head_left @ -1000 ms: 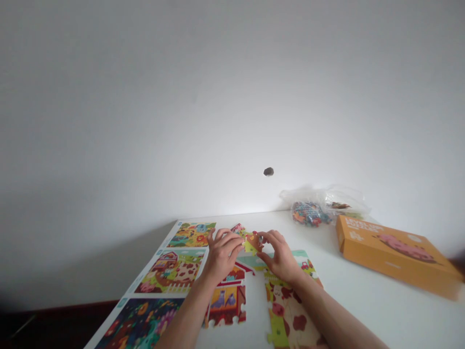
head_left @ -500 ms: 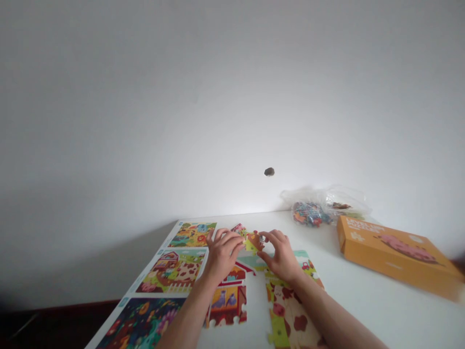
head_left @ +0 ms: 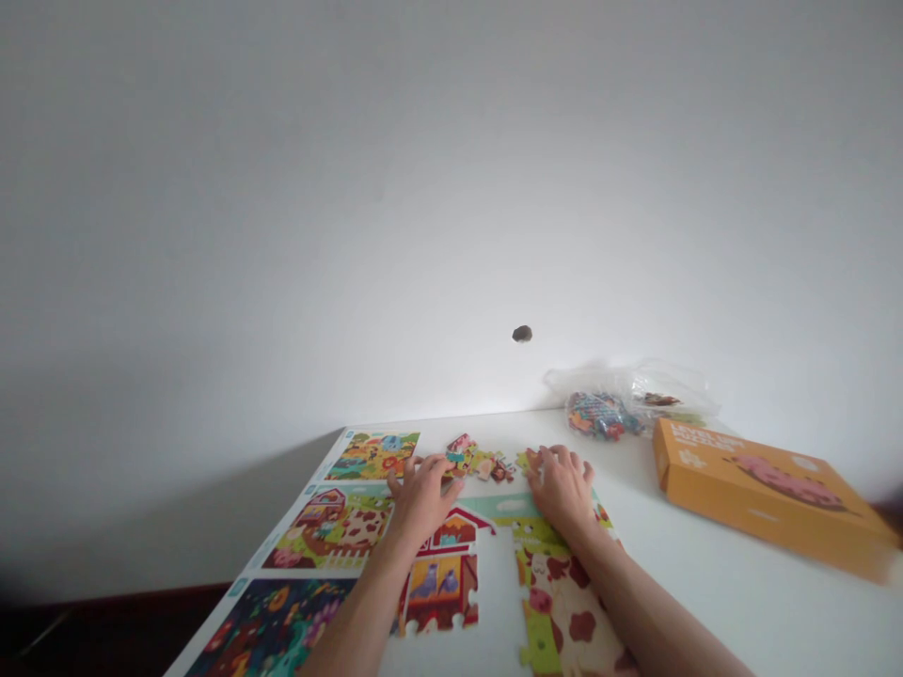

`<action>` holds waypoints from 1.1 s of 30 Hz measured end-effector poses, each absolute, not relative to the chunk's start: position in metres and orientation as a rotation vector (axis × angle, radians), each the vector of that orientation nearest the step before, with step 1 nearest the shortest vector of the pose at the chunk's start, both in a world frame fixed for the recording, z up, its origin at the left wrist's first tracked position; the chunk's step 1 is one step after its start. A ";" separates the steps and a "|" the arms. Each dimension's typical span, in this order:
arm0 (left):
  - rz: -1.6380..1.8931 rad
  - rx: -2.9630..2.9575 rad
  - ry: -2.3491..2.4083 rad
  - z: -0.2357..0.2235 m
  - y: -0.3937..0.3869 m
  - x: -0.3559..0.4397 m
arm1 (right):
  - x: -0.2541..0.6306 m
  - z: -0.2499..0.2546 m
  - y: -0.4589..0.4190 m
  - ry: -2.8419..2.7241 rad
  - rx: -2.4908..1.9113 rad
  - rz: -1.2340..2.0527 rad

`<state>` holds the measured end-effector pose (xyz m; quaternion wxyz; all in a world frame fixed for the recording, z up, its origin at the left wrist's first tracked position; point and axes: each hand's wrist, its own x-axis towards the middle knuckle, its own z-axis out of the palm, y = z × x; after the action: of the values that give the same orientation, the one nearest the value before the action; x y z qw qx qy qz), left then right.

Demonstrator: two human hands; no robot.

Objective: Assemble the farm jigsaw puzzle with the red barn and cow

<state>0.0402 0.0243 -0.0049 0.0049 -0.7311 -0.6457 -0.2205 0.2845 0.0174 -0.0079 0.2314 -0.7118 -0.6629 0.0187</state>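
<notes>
Flanking jigsaw pieces (head_left: 480, 461) — both hands (head_left: 421, 498) (head_left: 561, 489) — orange box (head_left: 772, 498) lettering blurred

Bare forearms (head_left: 359, 611) and hands (head_left: 419, 498) (slim, long-fingered)

Orange cardboard box (head_left: 772, 494) set at an angle on white table (head_left: 740, 602) (pig printed on lid), clear plastic bag (head_left: 631, 395) placed just behind it, small dark mark (head_left: 521, 334) noted on white wall (head_left: 451, 188)
</notes>
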 end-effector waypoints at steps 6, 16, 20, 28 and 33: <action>-0.734 -2.260 -2.070 -0.007 0.029 0.038 | 0.278 0.001 0.008 -2.355 -1.417 0.371; -0.903 -2.177 -2.110 -0.020 0.042 0.029 | 0.276 -0.001 0.013 -2.132 -1.564 0.281; -1.000 -2.143 -1.977 -0.020 0.045 0.026 | 0.278 -0.003 0.015 -2.114 -1.600 0.252; -0.821 -2.188 -2.015 -0.024 0.040 0.031 | 0.276 -0.002 0.009 -2.391 -1.328 0.338; -0.855 -2.234 -2.043 -0.025 0.041 0.031 | 0.276 -0.001 0.010 -2.340 -1.287 0.273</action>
<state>0.0307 0.0405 -0.0254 -0.0019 -0.7101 -0.6495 -0.2718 0.2760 0.0095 -0.0008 0.2263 -0.4671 -0.8490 0.0991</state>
